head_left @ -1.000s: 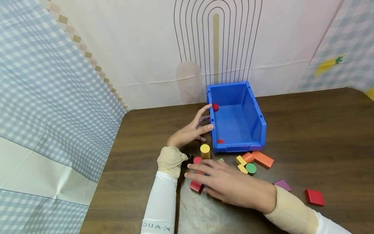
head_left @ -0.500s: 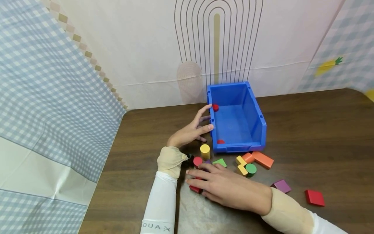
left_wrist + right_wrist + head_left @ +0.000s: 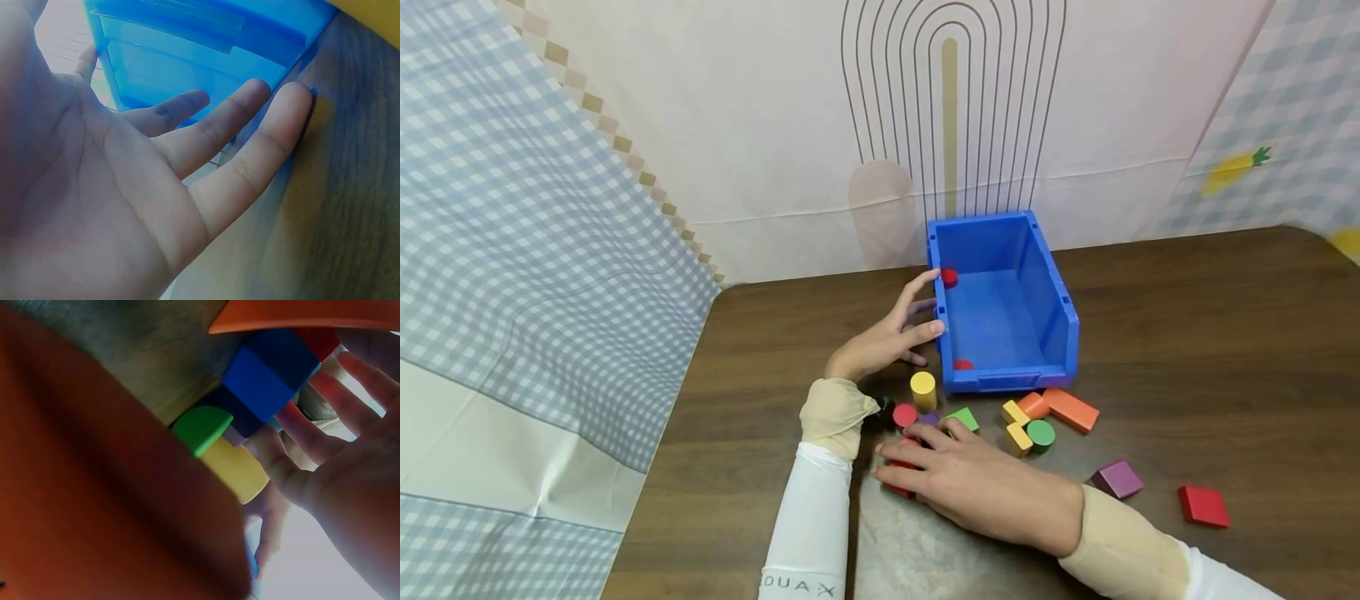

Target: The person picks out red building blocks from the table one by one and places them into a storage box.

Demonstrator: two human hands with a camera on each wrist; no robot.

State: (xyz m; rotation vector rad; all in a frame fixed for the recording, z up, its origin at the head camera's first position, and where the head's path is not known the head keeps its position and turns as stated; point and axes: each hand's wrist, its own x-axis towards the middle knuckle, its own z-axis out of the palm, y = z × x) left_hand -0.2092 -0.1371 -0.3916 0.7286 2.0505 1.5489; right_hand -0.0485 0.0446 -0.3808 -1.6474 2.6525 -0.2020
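Note:
My left hand point(image 3: 887, 337) is at the left wall of a blue plastic bin point(image 3: 1000, 379), thumb and index finger touching its rim. In the left wrist view, the other fingers point(image 3: 215, 128) extend loosely beside the bin wall with nothing in the palm. My right hand point(image 3: 981, 483) lies palm down over several wooden blocks, its fingers spread and partly covering red blocks point(image 3: 901, 490). A blue block point(image 3: 259, 381) is right by the fingertips in the right wrist view, with a green block point(image 3: 203, 428) and a yellow cylinder point(image 3: 237, 469) beyond. Contact there is unclear.
Two red pieces point(image 3: 950, 277) lie inside the bin. In front of it are an orange block point(image 3: 1071, 410), a green cylinder point(image 3: 1041, 436) and yellow pieces point(image 3: 1018, 439). Purple point(image 3: 1117, 479) and red point(image 3: 1204, 506) blocks lie farther right. Blurred orange shapes point(image 3: 125, 487) fill the right wrist view.
My right hand has drawn slightly toward the near side, uncovering a green and a purple block and covering more of the red ones. The left hand stays at the bin.

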